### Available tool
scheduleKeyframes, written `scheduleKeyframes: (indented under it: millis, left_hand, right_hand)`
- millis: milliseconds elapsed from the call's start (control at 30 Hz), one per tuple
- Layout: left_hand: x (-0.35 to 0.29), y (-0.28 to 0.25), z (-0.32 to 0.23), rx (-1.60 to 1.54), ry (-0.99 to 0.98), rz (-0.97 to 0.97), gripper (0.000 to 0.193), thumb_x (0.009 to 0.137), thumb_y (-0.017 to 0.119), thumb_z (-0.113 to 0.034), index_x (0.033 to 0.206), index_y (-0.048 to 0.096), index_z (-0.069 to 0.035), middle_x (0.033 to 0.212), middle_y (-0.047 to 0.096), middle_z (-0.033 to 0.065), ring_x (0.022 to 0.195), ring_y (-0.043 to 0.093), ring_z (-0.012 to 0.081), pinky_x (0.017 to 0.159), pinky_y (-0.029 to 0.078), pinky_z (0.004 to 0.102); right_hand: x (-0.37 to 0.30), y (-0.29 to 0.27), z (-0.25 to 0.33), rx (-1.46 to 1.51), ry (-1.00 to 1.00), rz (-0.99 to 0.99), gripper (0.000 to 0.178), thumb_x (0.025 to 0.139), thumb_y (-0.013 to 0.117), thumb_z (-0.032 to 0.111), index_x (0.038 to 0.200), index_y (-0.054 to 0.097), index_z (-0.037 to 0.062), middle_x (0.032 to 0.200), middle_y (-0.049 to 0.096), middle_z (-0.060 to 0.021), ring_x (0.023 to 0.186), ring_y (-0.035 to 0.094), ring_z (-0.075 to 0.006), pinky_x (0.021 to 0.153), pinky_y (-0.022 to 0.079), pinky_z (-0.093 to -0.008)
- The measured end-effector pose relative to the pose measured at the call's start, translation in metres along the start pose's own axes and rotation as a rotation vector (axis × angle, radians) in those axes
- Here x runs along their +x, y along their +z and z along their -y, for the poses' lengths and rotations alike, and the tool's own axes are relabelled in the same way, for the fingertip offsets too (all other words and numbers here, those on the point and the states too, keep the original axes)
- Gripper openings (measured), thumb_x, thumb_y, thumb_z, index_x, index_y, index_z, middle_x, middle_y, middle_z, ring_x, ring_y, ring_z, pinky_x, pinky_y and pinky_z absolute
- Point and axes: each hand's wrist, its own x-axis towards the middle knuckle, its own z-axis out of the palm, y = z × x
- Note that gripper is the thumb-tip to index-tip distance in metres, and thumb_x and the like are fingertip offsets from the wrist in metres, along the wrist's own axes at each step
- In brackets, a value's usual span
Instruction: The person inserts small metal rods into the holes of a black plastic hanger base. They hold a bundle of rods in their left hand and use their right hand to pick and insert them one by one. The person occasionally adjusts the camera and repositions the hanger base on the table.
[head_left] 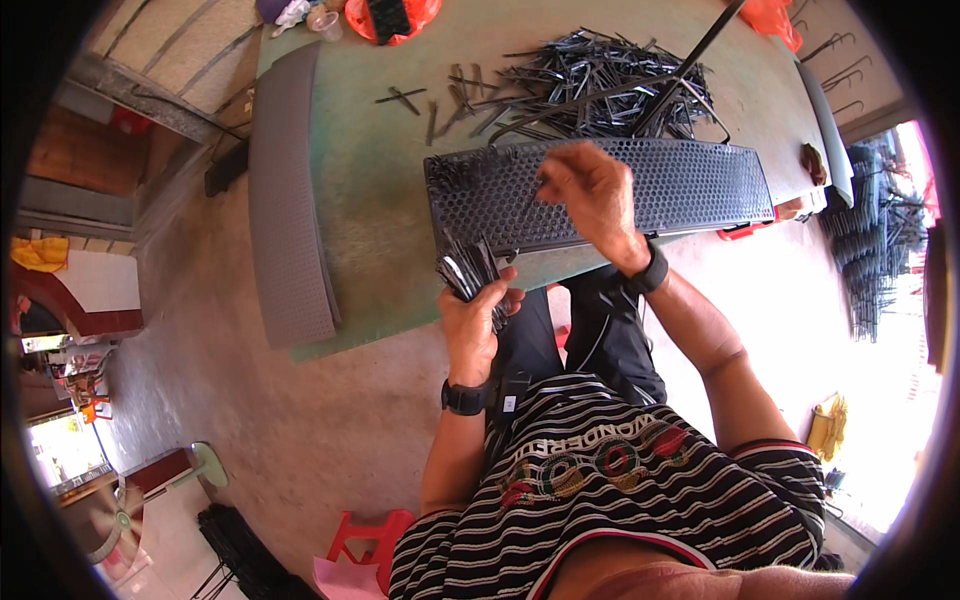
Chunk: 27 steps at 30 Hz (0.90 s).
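Note:
My left hand (470, 330) is wrapped round a bundle of thin black strips (466, 268) at the near edge of the table. Over the middle of a long black panel full of round holes (690, 188), my right hand (597, 200) has its fingers curled into a pinch. Whatever those fingers hold, if anything, is too small to make out. Short black pieces (465, 168) stand up in the holes at the panel's left end. Behind the panel lies a large heap of similar black strips (600, 75), with several loose ones to its left.
The green table (370, 220) carries grey mats (290, 200) along its left edge. A thin black metal frame (690, 70) rises behind the panel. Red plastic bags (425, 15) lie at the far side. A red stool (375, 540) stands low on the left; stacked black racks (865, 230) are at right.

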Motion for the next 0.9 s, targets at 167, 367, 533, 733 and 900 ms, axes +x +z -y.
scheduleKeyframes:
  millis: [167,367,533,733,900]
  left_hand:
    - [0.001,-0.005,0.004,-0.034,-0.017,-0.026,0.017,0.073,0.062,0.003,0.089,0.056,0.007,0.077,0.063,0.0139,0.057,0.061,0.0220,0.048,0.050,0.0317]
    - [0.003,-0.007,0.004,-0.059,-0.036,-0.030,0.016,0.073,0.064,0.003,0.086,0.057,0.006,0.078,0.062,0.0131,0.057,0.061,0.0226,0.049,0.050,0.0321]
    - [0.005,-0.007,0.002,-0.140,-0.062,-0.037,0.019,0.072,0.065,0.003,0.090,0.058,0.006,0.081,0.063,0.0139,0.060,0.062,0.0237,0.050,0.051,0.0324]
    - [0.006,-0.009,0.000,-0.205,-0.072,0.033,0.023,0.072,0.064,0.004,0.095,0.058,0.004,0.084,0.064,0.0142,0.062,0.063,0.0244,0.051,0.051,0.0331]
    - [0.005,-0.002,-0.002,-0.165,-0.077,0.054,0.022,0.074,0.063,0.003,0.096,0.058,0.003,0.085,0.065,0.0135,0.064,0.064,0.0246,0.053,0.052,0.0335]
  right_hand:
    - [0.031,-0.007,-0.007,-0.315,-0.391,-0.089,0.011,0.085,0.055,0.001,0.096,0.053,0.0001,0.073,0.064,-0.0122,0.065,0.067,-0.0178,0.055,0.051,-0.0261]
    - [0.047,-0.002,-0.027,-0.406,-0.422,-0.018,0.008,0.085,0.055,0.002,0.092,0.052,0.0008,0.071,0.062,-0.0151,0.066,0.066,-0.0245,0.055,0.051,-0.0311]
    - [0.056,-0.004,-0.039,-0.650,-0.527,0.133,0.008,0.082,0.057,0.003,0.089,0.056,0.0007,0.075,0.062,-0.0147,0.068,0.064,-0.0284,0.057,0.049,-0.0329]
    - [0.043,0.001,-0.023,-0.712,-0.451,0.199,0.014,0.078,0.064,0.013,0.081,0.061,0.0000,0.067,0.059,-0.0158,0.053,0.058,-0.0284,0.049,0.044,-0.0361]
    - [-0.004,0.011,-0.008,-0.082,0.353,0.758,0.022,0.081,0.068,0.020,0.082,0.063,-0.0019,0.061,0.060,-0.0015,0.053,0.056,-0.0073,0.046,0.043,-0.0227]
